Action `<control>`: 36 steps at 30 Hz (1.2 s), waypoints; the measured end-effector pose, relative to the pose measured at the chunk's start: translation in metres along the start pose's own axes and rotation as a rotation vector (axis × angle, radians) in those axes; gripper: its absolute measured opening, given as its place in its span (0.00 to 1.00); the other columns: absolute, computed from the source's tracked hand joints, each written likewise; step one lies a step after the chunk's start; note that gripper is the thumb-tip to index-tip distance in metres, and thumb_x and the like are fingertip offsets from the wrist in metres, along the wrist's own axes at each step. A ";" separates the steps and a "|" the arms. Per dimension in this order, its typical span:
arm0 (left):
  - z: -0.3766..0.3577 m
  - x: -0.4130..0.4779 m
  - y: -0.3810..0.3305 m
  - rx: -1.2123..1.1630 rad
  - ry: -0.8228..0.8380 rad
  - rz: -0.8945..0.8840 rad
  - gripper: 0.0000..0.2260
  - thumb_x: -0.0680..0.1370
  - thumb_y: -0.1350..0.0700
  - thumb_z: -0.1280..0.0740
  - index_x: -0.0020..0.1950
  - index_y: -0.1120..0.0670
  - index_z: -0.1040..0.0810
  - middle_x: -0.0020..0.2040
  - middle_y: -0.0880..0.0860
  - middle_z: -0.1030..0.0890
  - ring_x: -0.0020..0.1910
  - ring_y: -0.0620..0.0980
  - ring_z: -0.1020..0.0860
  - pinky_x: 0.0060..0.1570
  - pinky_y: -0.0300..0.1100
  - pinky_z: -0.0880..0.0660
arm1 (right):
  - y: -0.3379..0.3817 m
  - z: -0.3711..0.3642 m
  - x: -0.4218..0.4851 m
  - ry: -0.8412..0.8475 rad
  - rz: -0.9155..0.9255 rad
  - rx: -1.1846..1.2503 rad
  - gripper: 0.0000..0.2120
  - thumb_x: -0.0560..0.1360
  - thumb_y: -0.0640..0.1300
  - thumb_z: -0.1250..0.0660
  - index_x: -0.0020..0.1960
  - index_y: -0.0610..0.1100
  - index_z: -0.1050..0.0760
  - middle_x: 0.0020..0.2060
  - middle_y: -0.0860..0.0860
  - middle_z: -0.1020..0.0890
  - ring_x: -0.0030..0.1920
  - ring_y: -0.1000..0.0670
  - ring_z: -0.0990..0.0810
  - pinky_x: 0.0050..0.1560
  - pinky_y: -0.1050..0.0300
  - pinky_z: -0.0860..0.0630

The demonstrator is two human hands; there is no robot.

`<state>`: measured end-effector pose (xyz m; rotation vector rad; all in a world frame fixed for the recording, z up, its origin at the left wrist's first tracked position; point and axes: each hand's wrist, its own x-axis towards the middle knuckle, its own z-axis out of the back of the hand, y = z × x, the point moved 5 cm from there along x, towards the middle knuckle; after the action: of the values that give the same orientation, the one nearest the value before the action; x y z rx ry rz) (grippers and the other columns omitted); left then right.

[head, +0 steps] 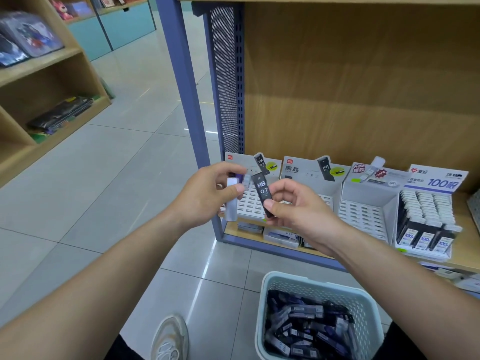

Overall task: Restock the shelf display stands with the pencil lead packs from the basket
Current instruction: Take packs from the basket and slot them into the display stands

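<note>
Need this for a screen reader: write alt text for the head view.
The right hand pinches a black HB 0.7 lead pack, the left hand grips pale packs, before white display stands on a shelf. A basket of dark packs stands on the floor.

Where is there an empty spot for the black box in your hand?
The white stand between the full 100-pack stand and the right hand holding the black pack shows bare slots. The leftmost stand, beside the left hand, has bare slots too. Crowded: the 100-pack stand and the basket.

Right hand [293,203] pinches black HB pack [265,194]; left hand [207,193] grips white pack [232,201].
</note>
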<state>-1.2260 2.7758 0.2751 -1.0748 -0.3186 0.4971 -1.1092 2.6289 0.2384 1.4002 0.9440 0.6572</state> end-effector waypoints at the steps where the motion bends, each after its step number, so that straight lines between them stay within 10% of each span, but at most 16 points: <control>1: 0.004 0.000 0.006 0.048 -0.012 0.034 0.09 0.80 0.57 0.29 0.58 0.46 0.21 0.43 0.46 0.15 0.41 0.43 0.19 0.30 0.29 0.29 | -0.002 0.000 0.004 -0.007 -0.004 0.007 0.08 0.77 0.32 0.31 0.53 0.40 0.25 0.43 0.44 0.19 0.40 0.48 0.16 0.43 0.52 0.19; 7: 0.034 -0.004 0.038 0.097 -0.090 0.190 0.11 0.73 0.53 0.22 0.48 0.50 0.23 0.40 0.49 0.14 0.39 0.46 0.18 0.38 0.41 0.26 | -0.016 -0.006 0.042 0.029 0.000 -0.151 0.27 0.75 0.31 0.28 0.62 0.60 0.26 0.41 0.48 0.17 0.43 0.42 0.13 0.42 0.48 0.16; 16: 0.071 -0.020 0.078 0.149 -0.122 0.243 0.06 0.78 0.57 0.27 0.50 0.45 0.17 0.43 0.54 0.15 0.46 0.53 0.17 0.55 0.54 0.20 | -0.076 -0.001 0.140 -0.177 -0.053 -0.440 0.06 0.78 0.40 0.30 0.50 0.48 0.26 0.39 0.45 0.17 0.41 0.42 0.14 0.39 0.52 0.16; 36: 0.082 -0.010 0.091 0.109 -0.160 0.282 0.08 0.79 0.59 0.28 0.52 0.45 0.18 0.44 0.47 0.16 0.42 0.48 0.17 0.45 0.49 0.20 | -0.131 -0.042 0.190 -0.146 0.251 -0.819 0.05 0.75 0.39 0.27 0.48 0.47 0.20 0.42 0.53 0.17 0.40 0.56 0.18 0.45 0.56 0.19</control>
<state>-1.2949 2.8665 0.2302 -0.9808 -0.2775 0.8462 -1.0691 2.7995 0.0823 0.8101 0.3032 0.9754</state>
